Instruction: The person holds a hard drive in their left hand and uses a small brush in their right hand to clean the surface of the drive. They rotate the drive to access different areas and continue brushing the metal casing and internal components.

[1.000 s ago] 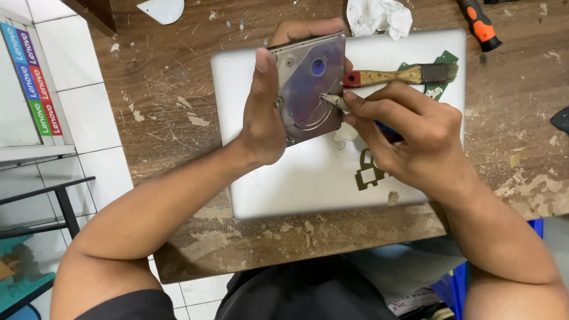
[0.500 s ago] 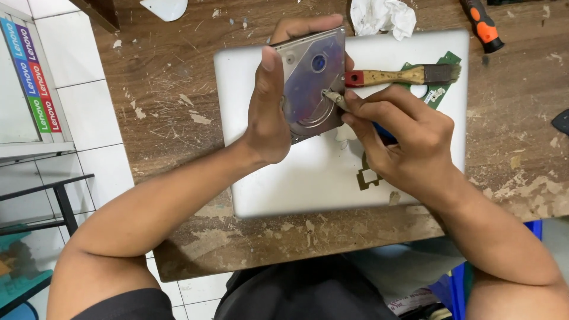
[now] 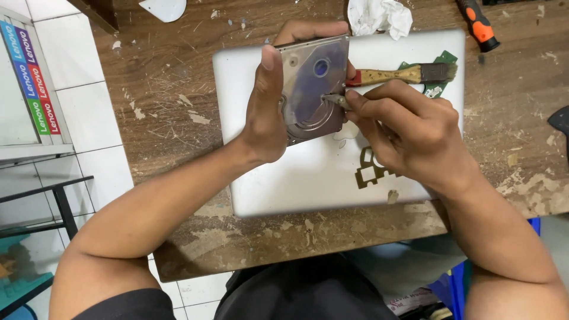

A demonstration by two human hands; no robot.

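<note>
A closed silver laptop [image 3: 308, 184] lay flat on the worn wooden table [image 3: 172, 112], and you worked above its lid. At about 1 o'clock from your hands a paintbrush [image 3: 403, 74] with a wooden handle rested across the laptop, its long axis running 9 to 3 o'clock, bristles toward 3. Just past those bristles a green circuit board [image 3: 443, 59] showed, partly hidden by the brush. At 12 o'clock sat a crumpled white cloth [image 3: 379, 16], and toward 2 o'clock an orange-and-black tool handle [image 3: 479, 25] lay on the bare wood. Nothing lay between the two hands (the brush sat just behind your right knuckles).

Your left hand [image 3: 267, 112] gripped the opened hard drive [image 3: 313, 89], thumb pressed along its near long edge and fingers wrapped round the far side. The drive was held tilted up off the laptop, its shiny platter face turned toward you, its long axis running roughly 12 to 6 o'clock, leaning slightly toward 1.

Your right hand [image 3: 409, 133] was pinched tight on a small metal tool [image 3: 333, 99], whose tip pointed toward 9 o'clock and met the drive's face near the platter's edge.
</note>
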